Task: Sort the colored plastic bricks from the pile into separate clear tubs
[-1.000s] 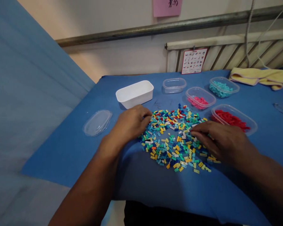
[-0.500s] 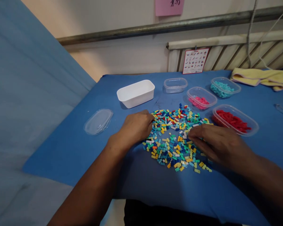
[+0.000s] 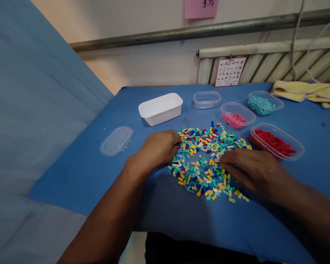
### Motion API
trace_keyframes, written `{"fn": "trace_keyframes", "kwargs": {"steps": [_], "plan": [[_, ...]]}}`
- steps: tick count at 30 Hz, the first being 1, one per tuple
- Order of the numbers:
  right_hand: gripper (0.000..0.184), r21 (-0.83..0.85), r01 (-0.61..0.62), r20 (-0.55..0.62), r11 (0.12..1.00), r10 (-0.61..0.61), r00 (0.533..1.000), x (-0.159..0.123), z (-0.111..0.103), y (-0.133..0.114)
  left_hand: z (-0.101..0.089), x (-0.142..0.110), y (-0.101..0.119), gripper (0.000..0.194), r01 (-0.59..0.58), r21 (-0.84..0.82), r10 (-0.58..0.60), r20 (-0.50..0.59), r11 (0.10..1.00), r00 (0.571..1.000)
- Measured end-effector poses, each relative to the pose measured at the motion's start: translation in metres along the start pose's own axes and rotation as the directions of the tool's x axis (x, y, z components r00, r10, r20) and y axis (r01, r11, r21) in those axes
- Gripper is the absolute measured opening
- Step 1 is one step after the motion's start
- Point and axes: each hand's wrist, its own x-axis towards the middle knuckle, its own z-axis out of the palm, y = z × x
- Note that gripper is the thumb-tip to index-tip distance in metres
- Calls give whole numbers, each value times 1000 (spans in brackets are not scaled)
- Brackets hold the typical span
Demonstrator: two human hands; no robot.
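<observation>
Small toy building bricks (image 3: 200,178) in yellow, teal, green, blue, white and red lie spread in a loose pile on the blue-covered table. At the pile's left edge rests my left hand (image 3: 161,147), fingers curled in and largely hidden behind its back; whether a brick is in them does not show. My right hand (image 3: 253,167) reaches in from the right, thumb and fingers drawn together with the tips down among the bricks near a few white ones. Anything between those fingertips is too small to make out.
Beyond the pile stand a white tub (image 3: 161,112), a clear container (image 3: 206,101), and containers of pink bricks (image 3: 235,120), turquoise bricks (image 3: 262,104) and red bricks (image 3: 275,143). Clear lids (image 3: 117,141) lie at left, a yellow cloth (image 3: 305,91) at back right.
The whole view has shifted slightly, so everything sits a little further right. Both hands stay at about the same places on the brick pile.
</observation>
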Motion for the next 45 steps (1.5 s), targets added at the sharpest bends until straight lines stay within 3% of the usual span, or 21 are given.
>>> {"fn": "trace_keyframes", "kwargs": {"steps": [8,13,22,30,32,34,36,39,41,45], "plan": [[8,-2,-2,36,1000,2,999,-3,1,2,2,6,-14,27,4,-159,-8,-20,987,1000],[8,2,-4,48,1000,4,999,-2,1,2,-4,5,-15,25,57,-202,-70,-57,978,996],[10,-9,-33,63,999,34,997,-3,2,2,7,6,-4,28,-79,-4,78,-61,997,995],[9,32,-61,118,998,57,991,-5,5,2,3,5,-1,30,-109,19,110,-43,994,993],[8,36,-60,118,998,55,991,-4,5,2,1,5,0,26,-76,-27,75,-60,997,995],[9,34,-63,102,997,59,993,-3,5,1,-2,5,3,20,-39,-203,21,-92,978,996],[10,41,-76,72,996,73,995,-2,4,-1,-2,5,11,18,-32,-516,-20,-96,856,995],[13,72,-144,-2,987,144,990,2,5,-7,3,6,31,25,-46,-871,37,-32,490,999],[18,115,-209,-61,971,217,974,5,8,-10,11,8,46,27,-41,-940,110,-4,339,994],[24,219,-265,-108,939,293,950,8,13,-13,26,12,68,23,23,-974,103,48,226,994]]}}
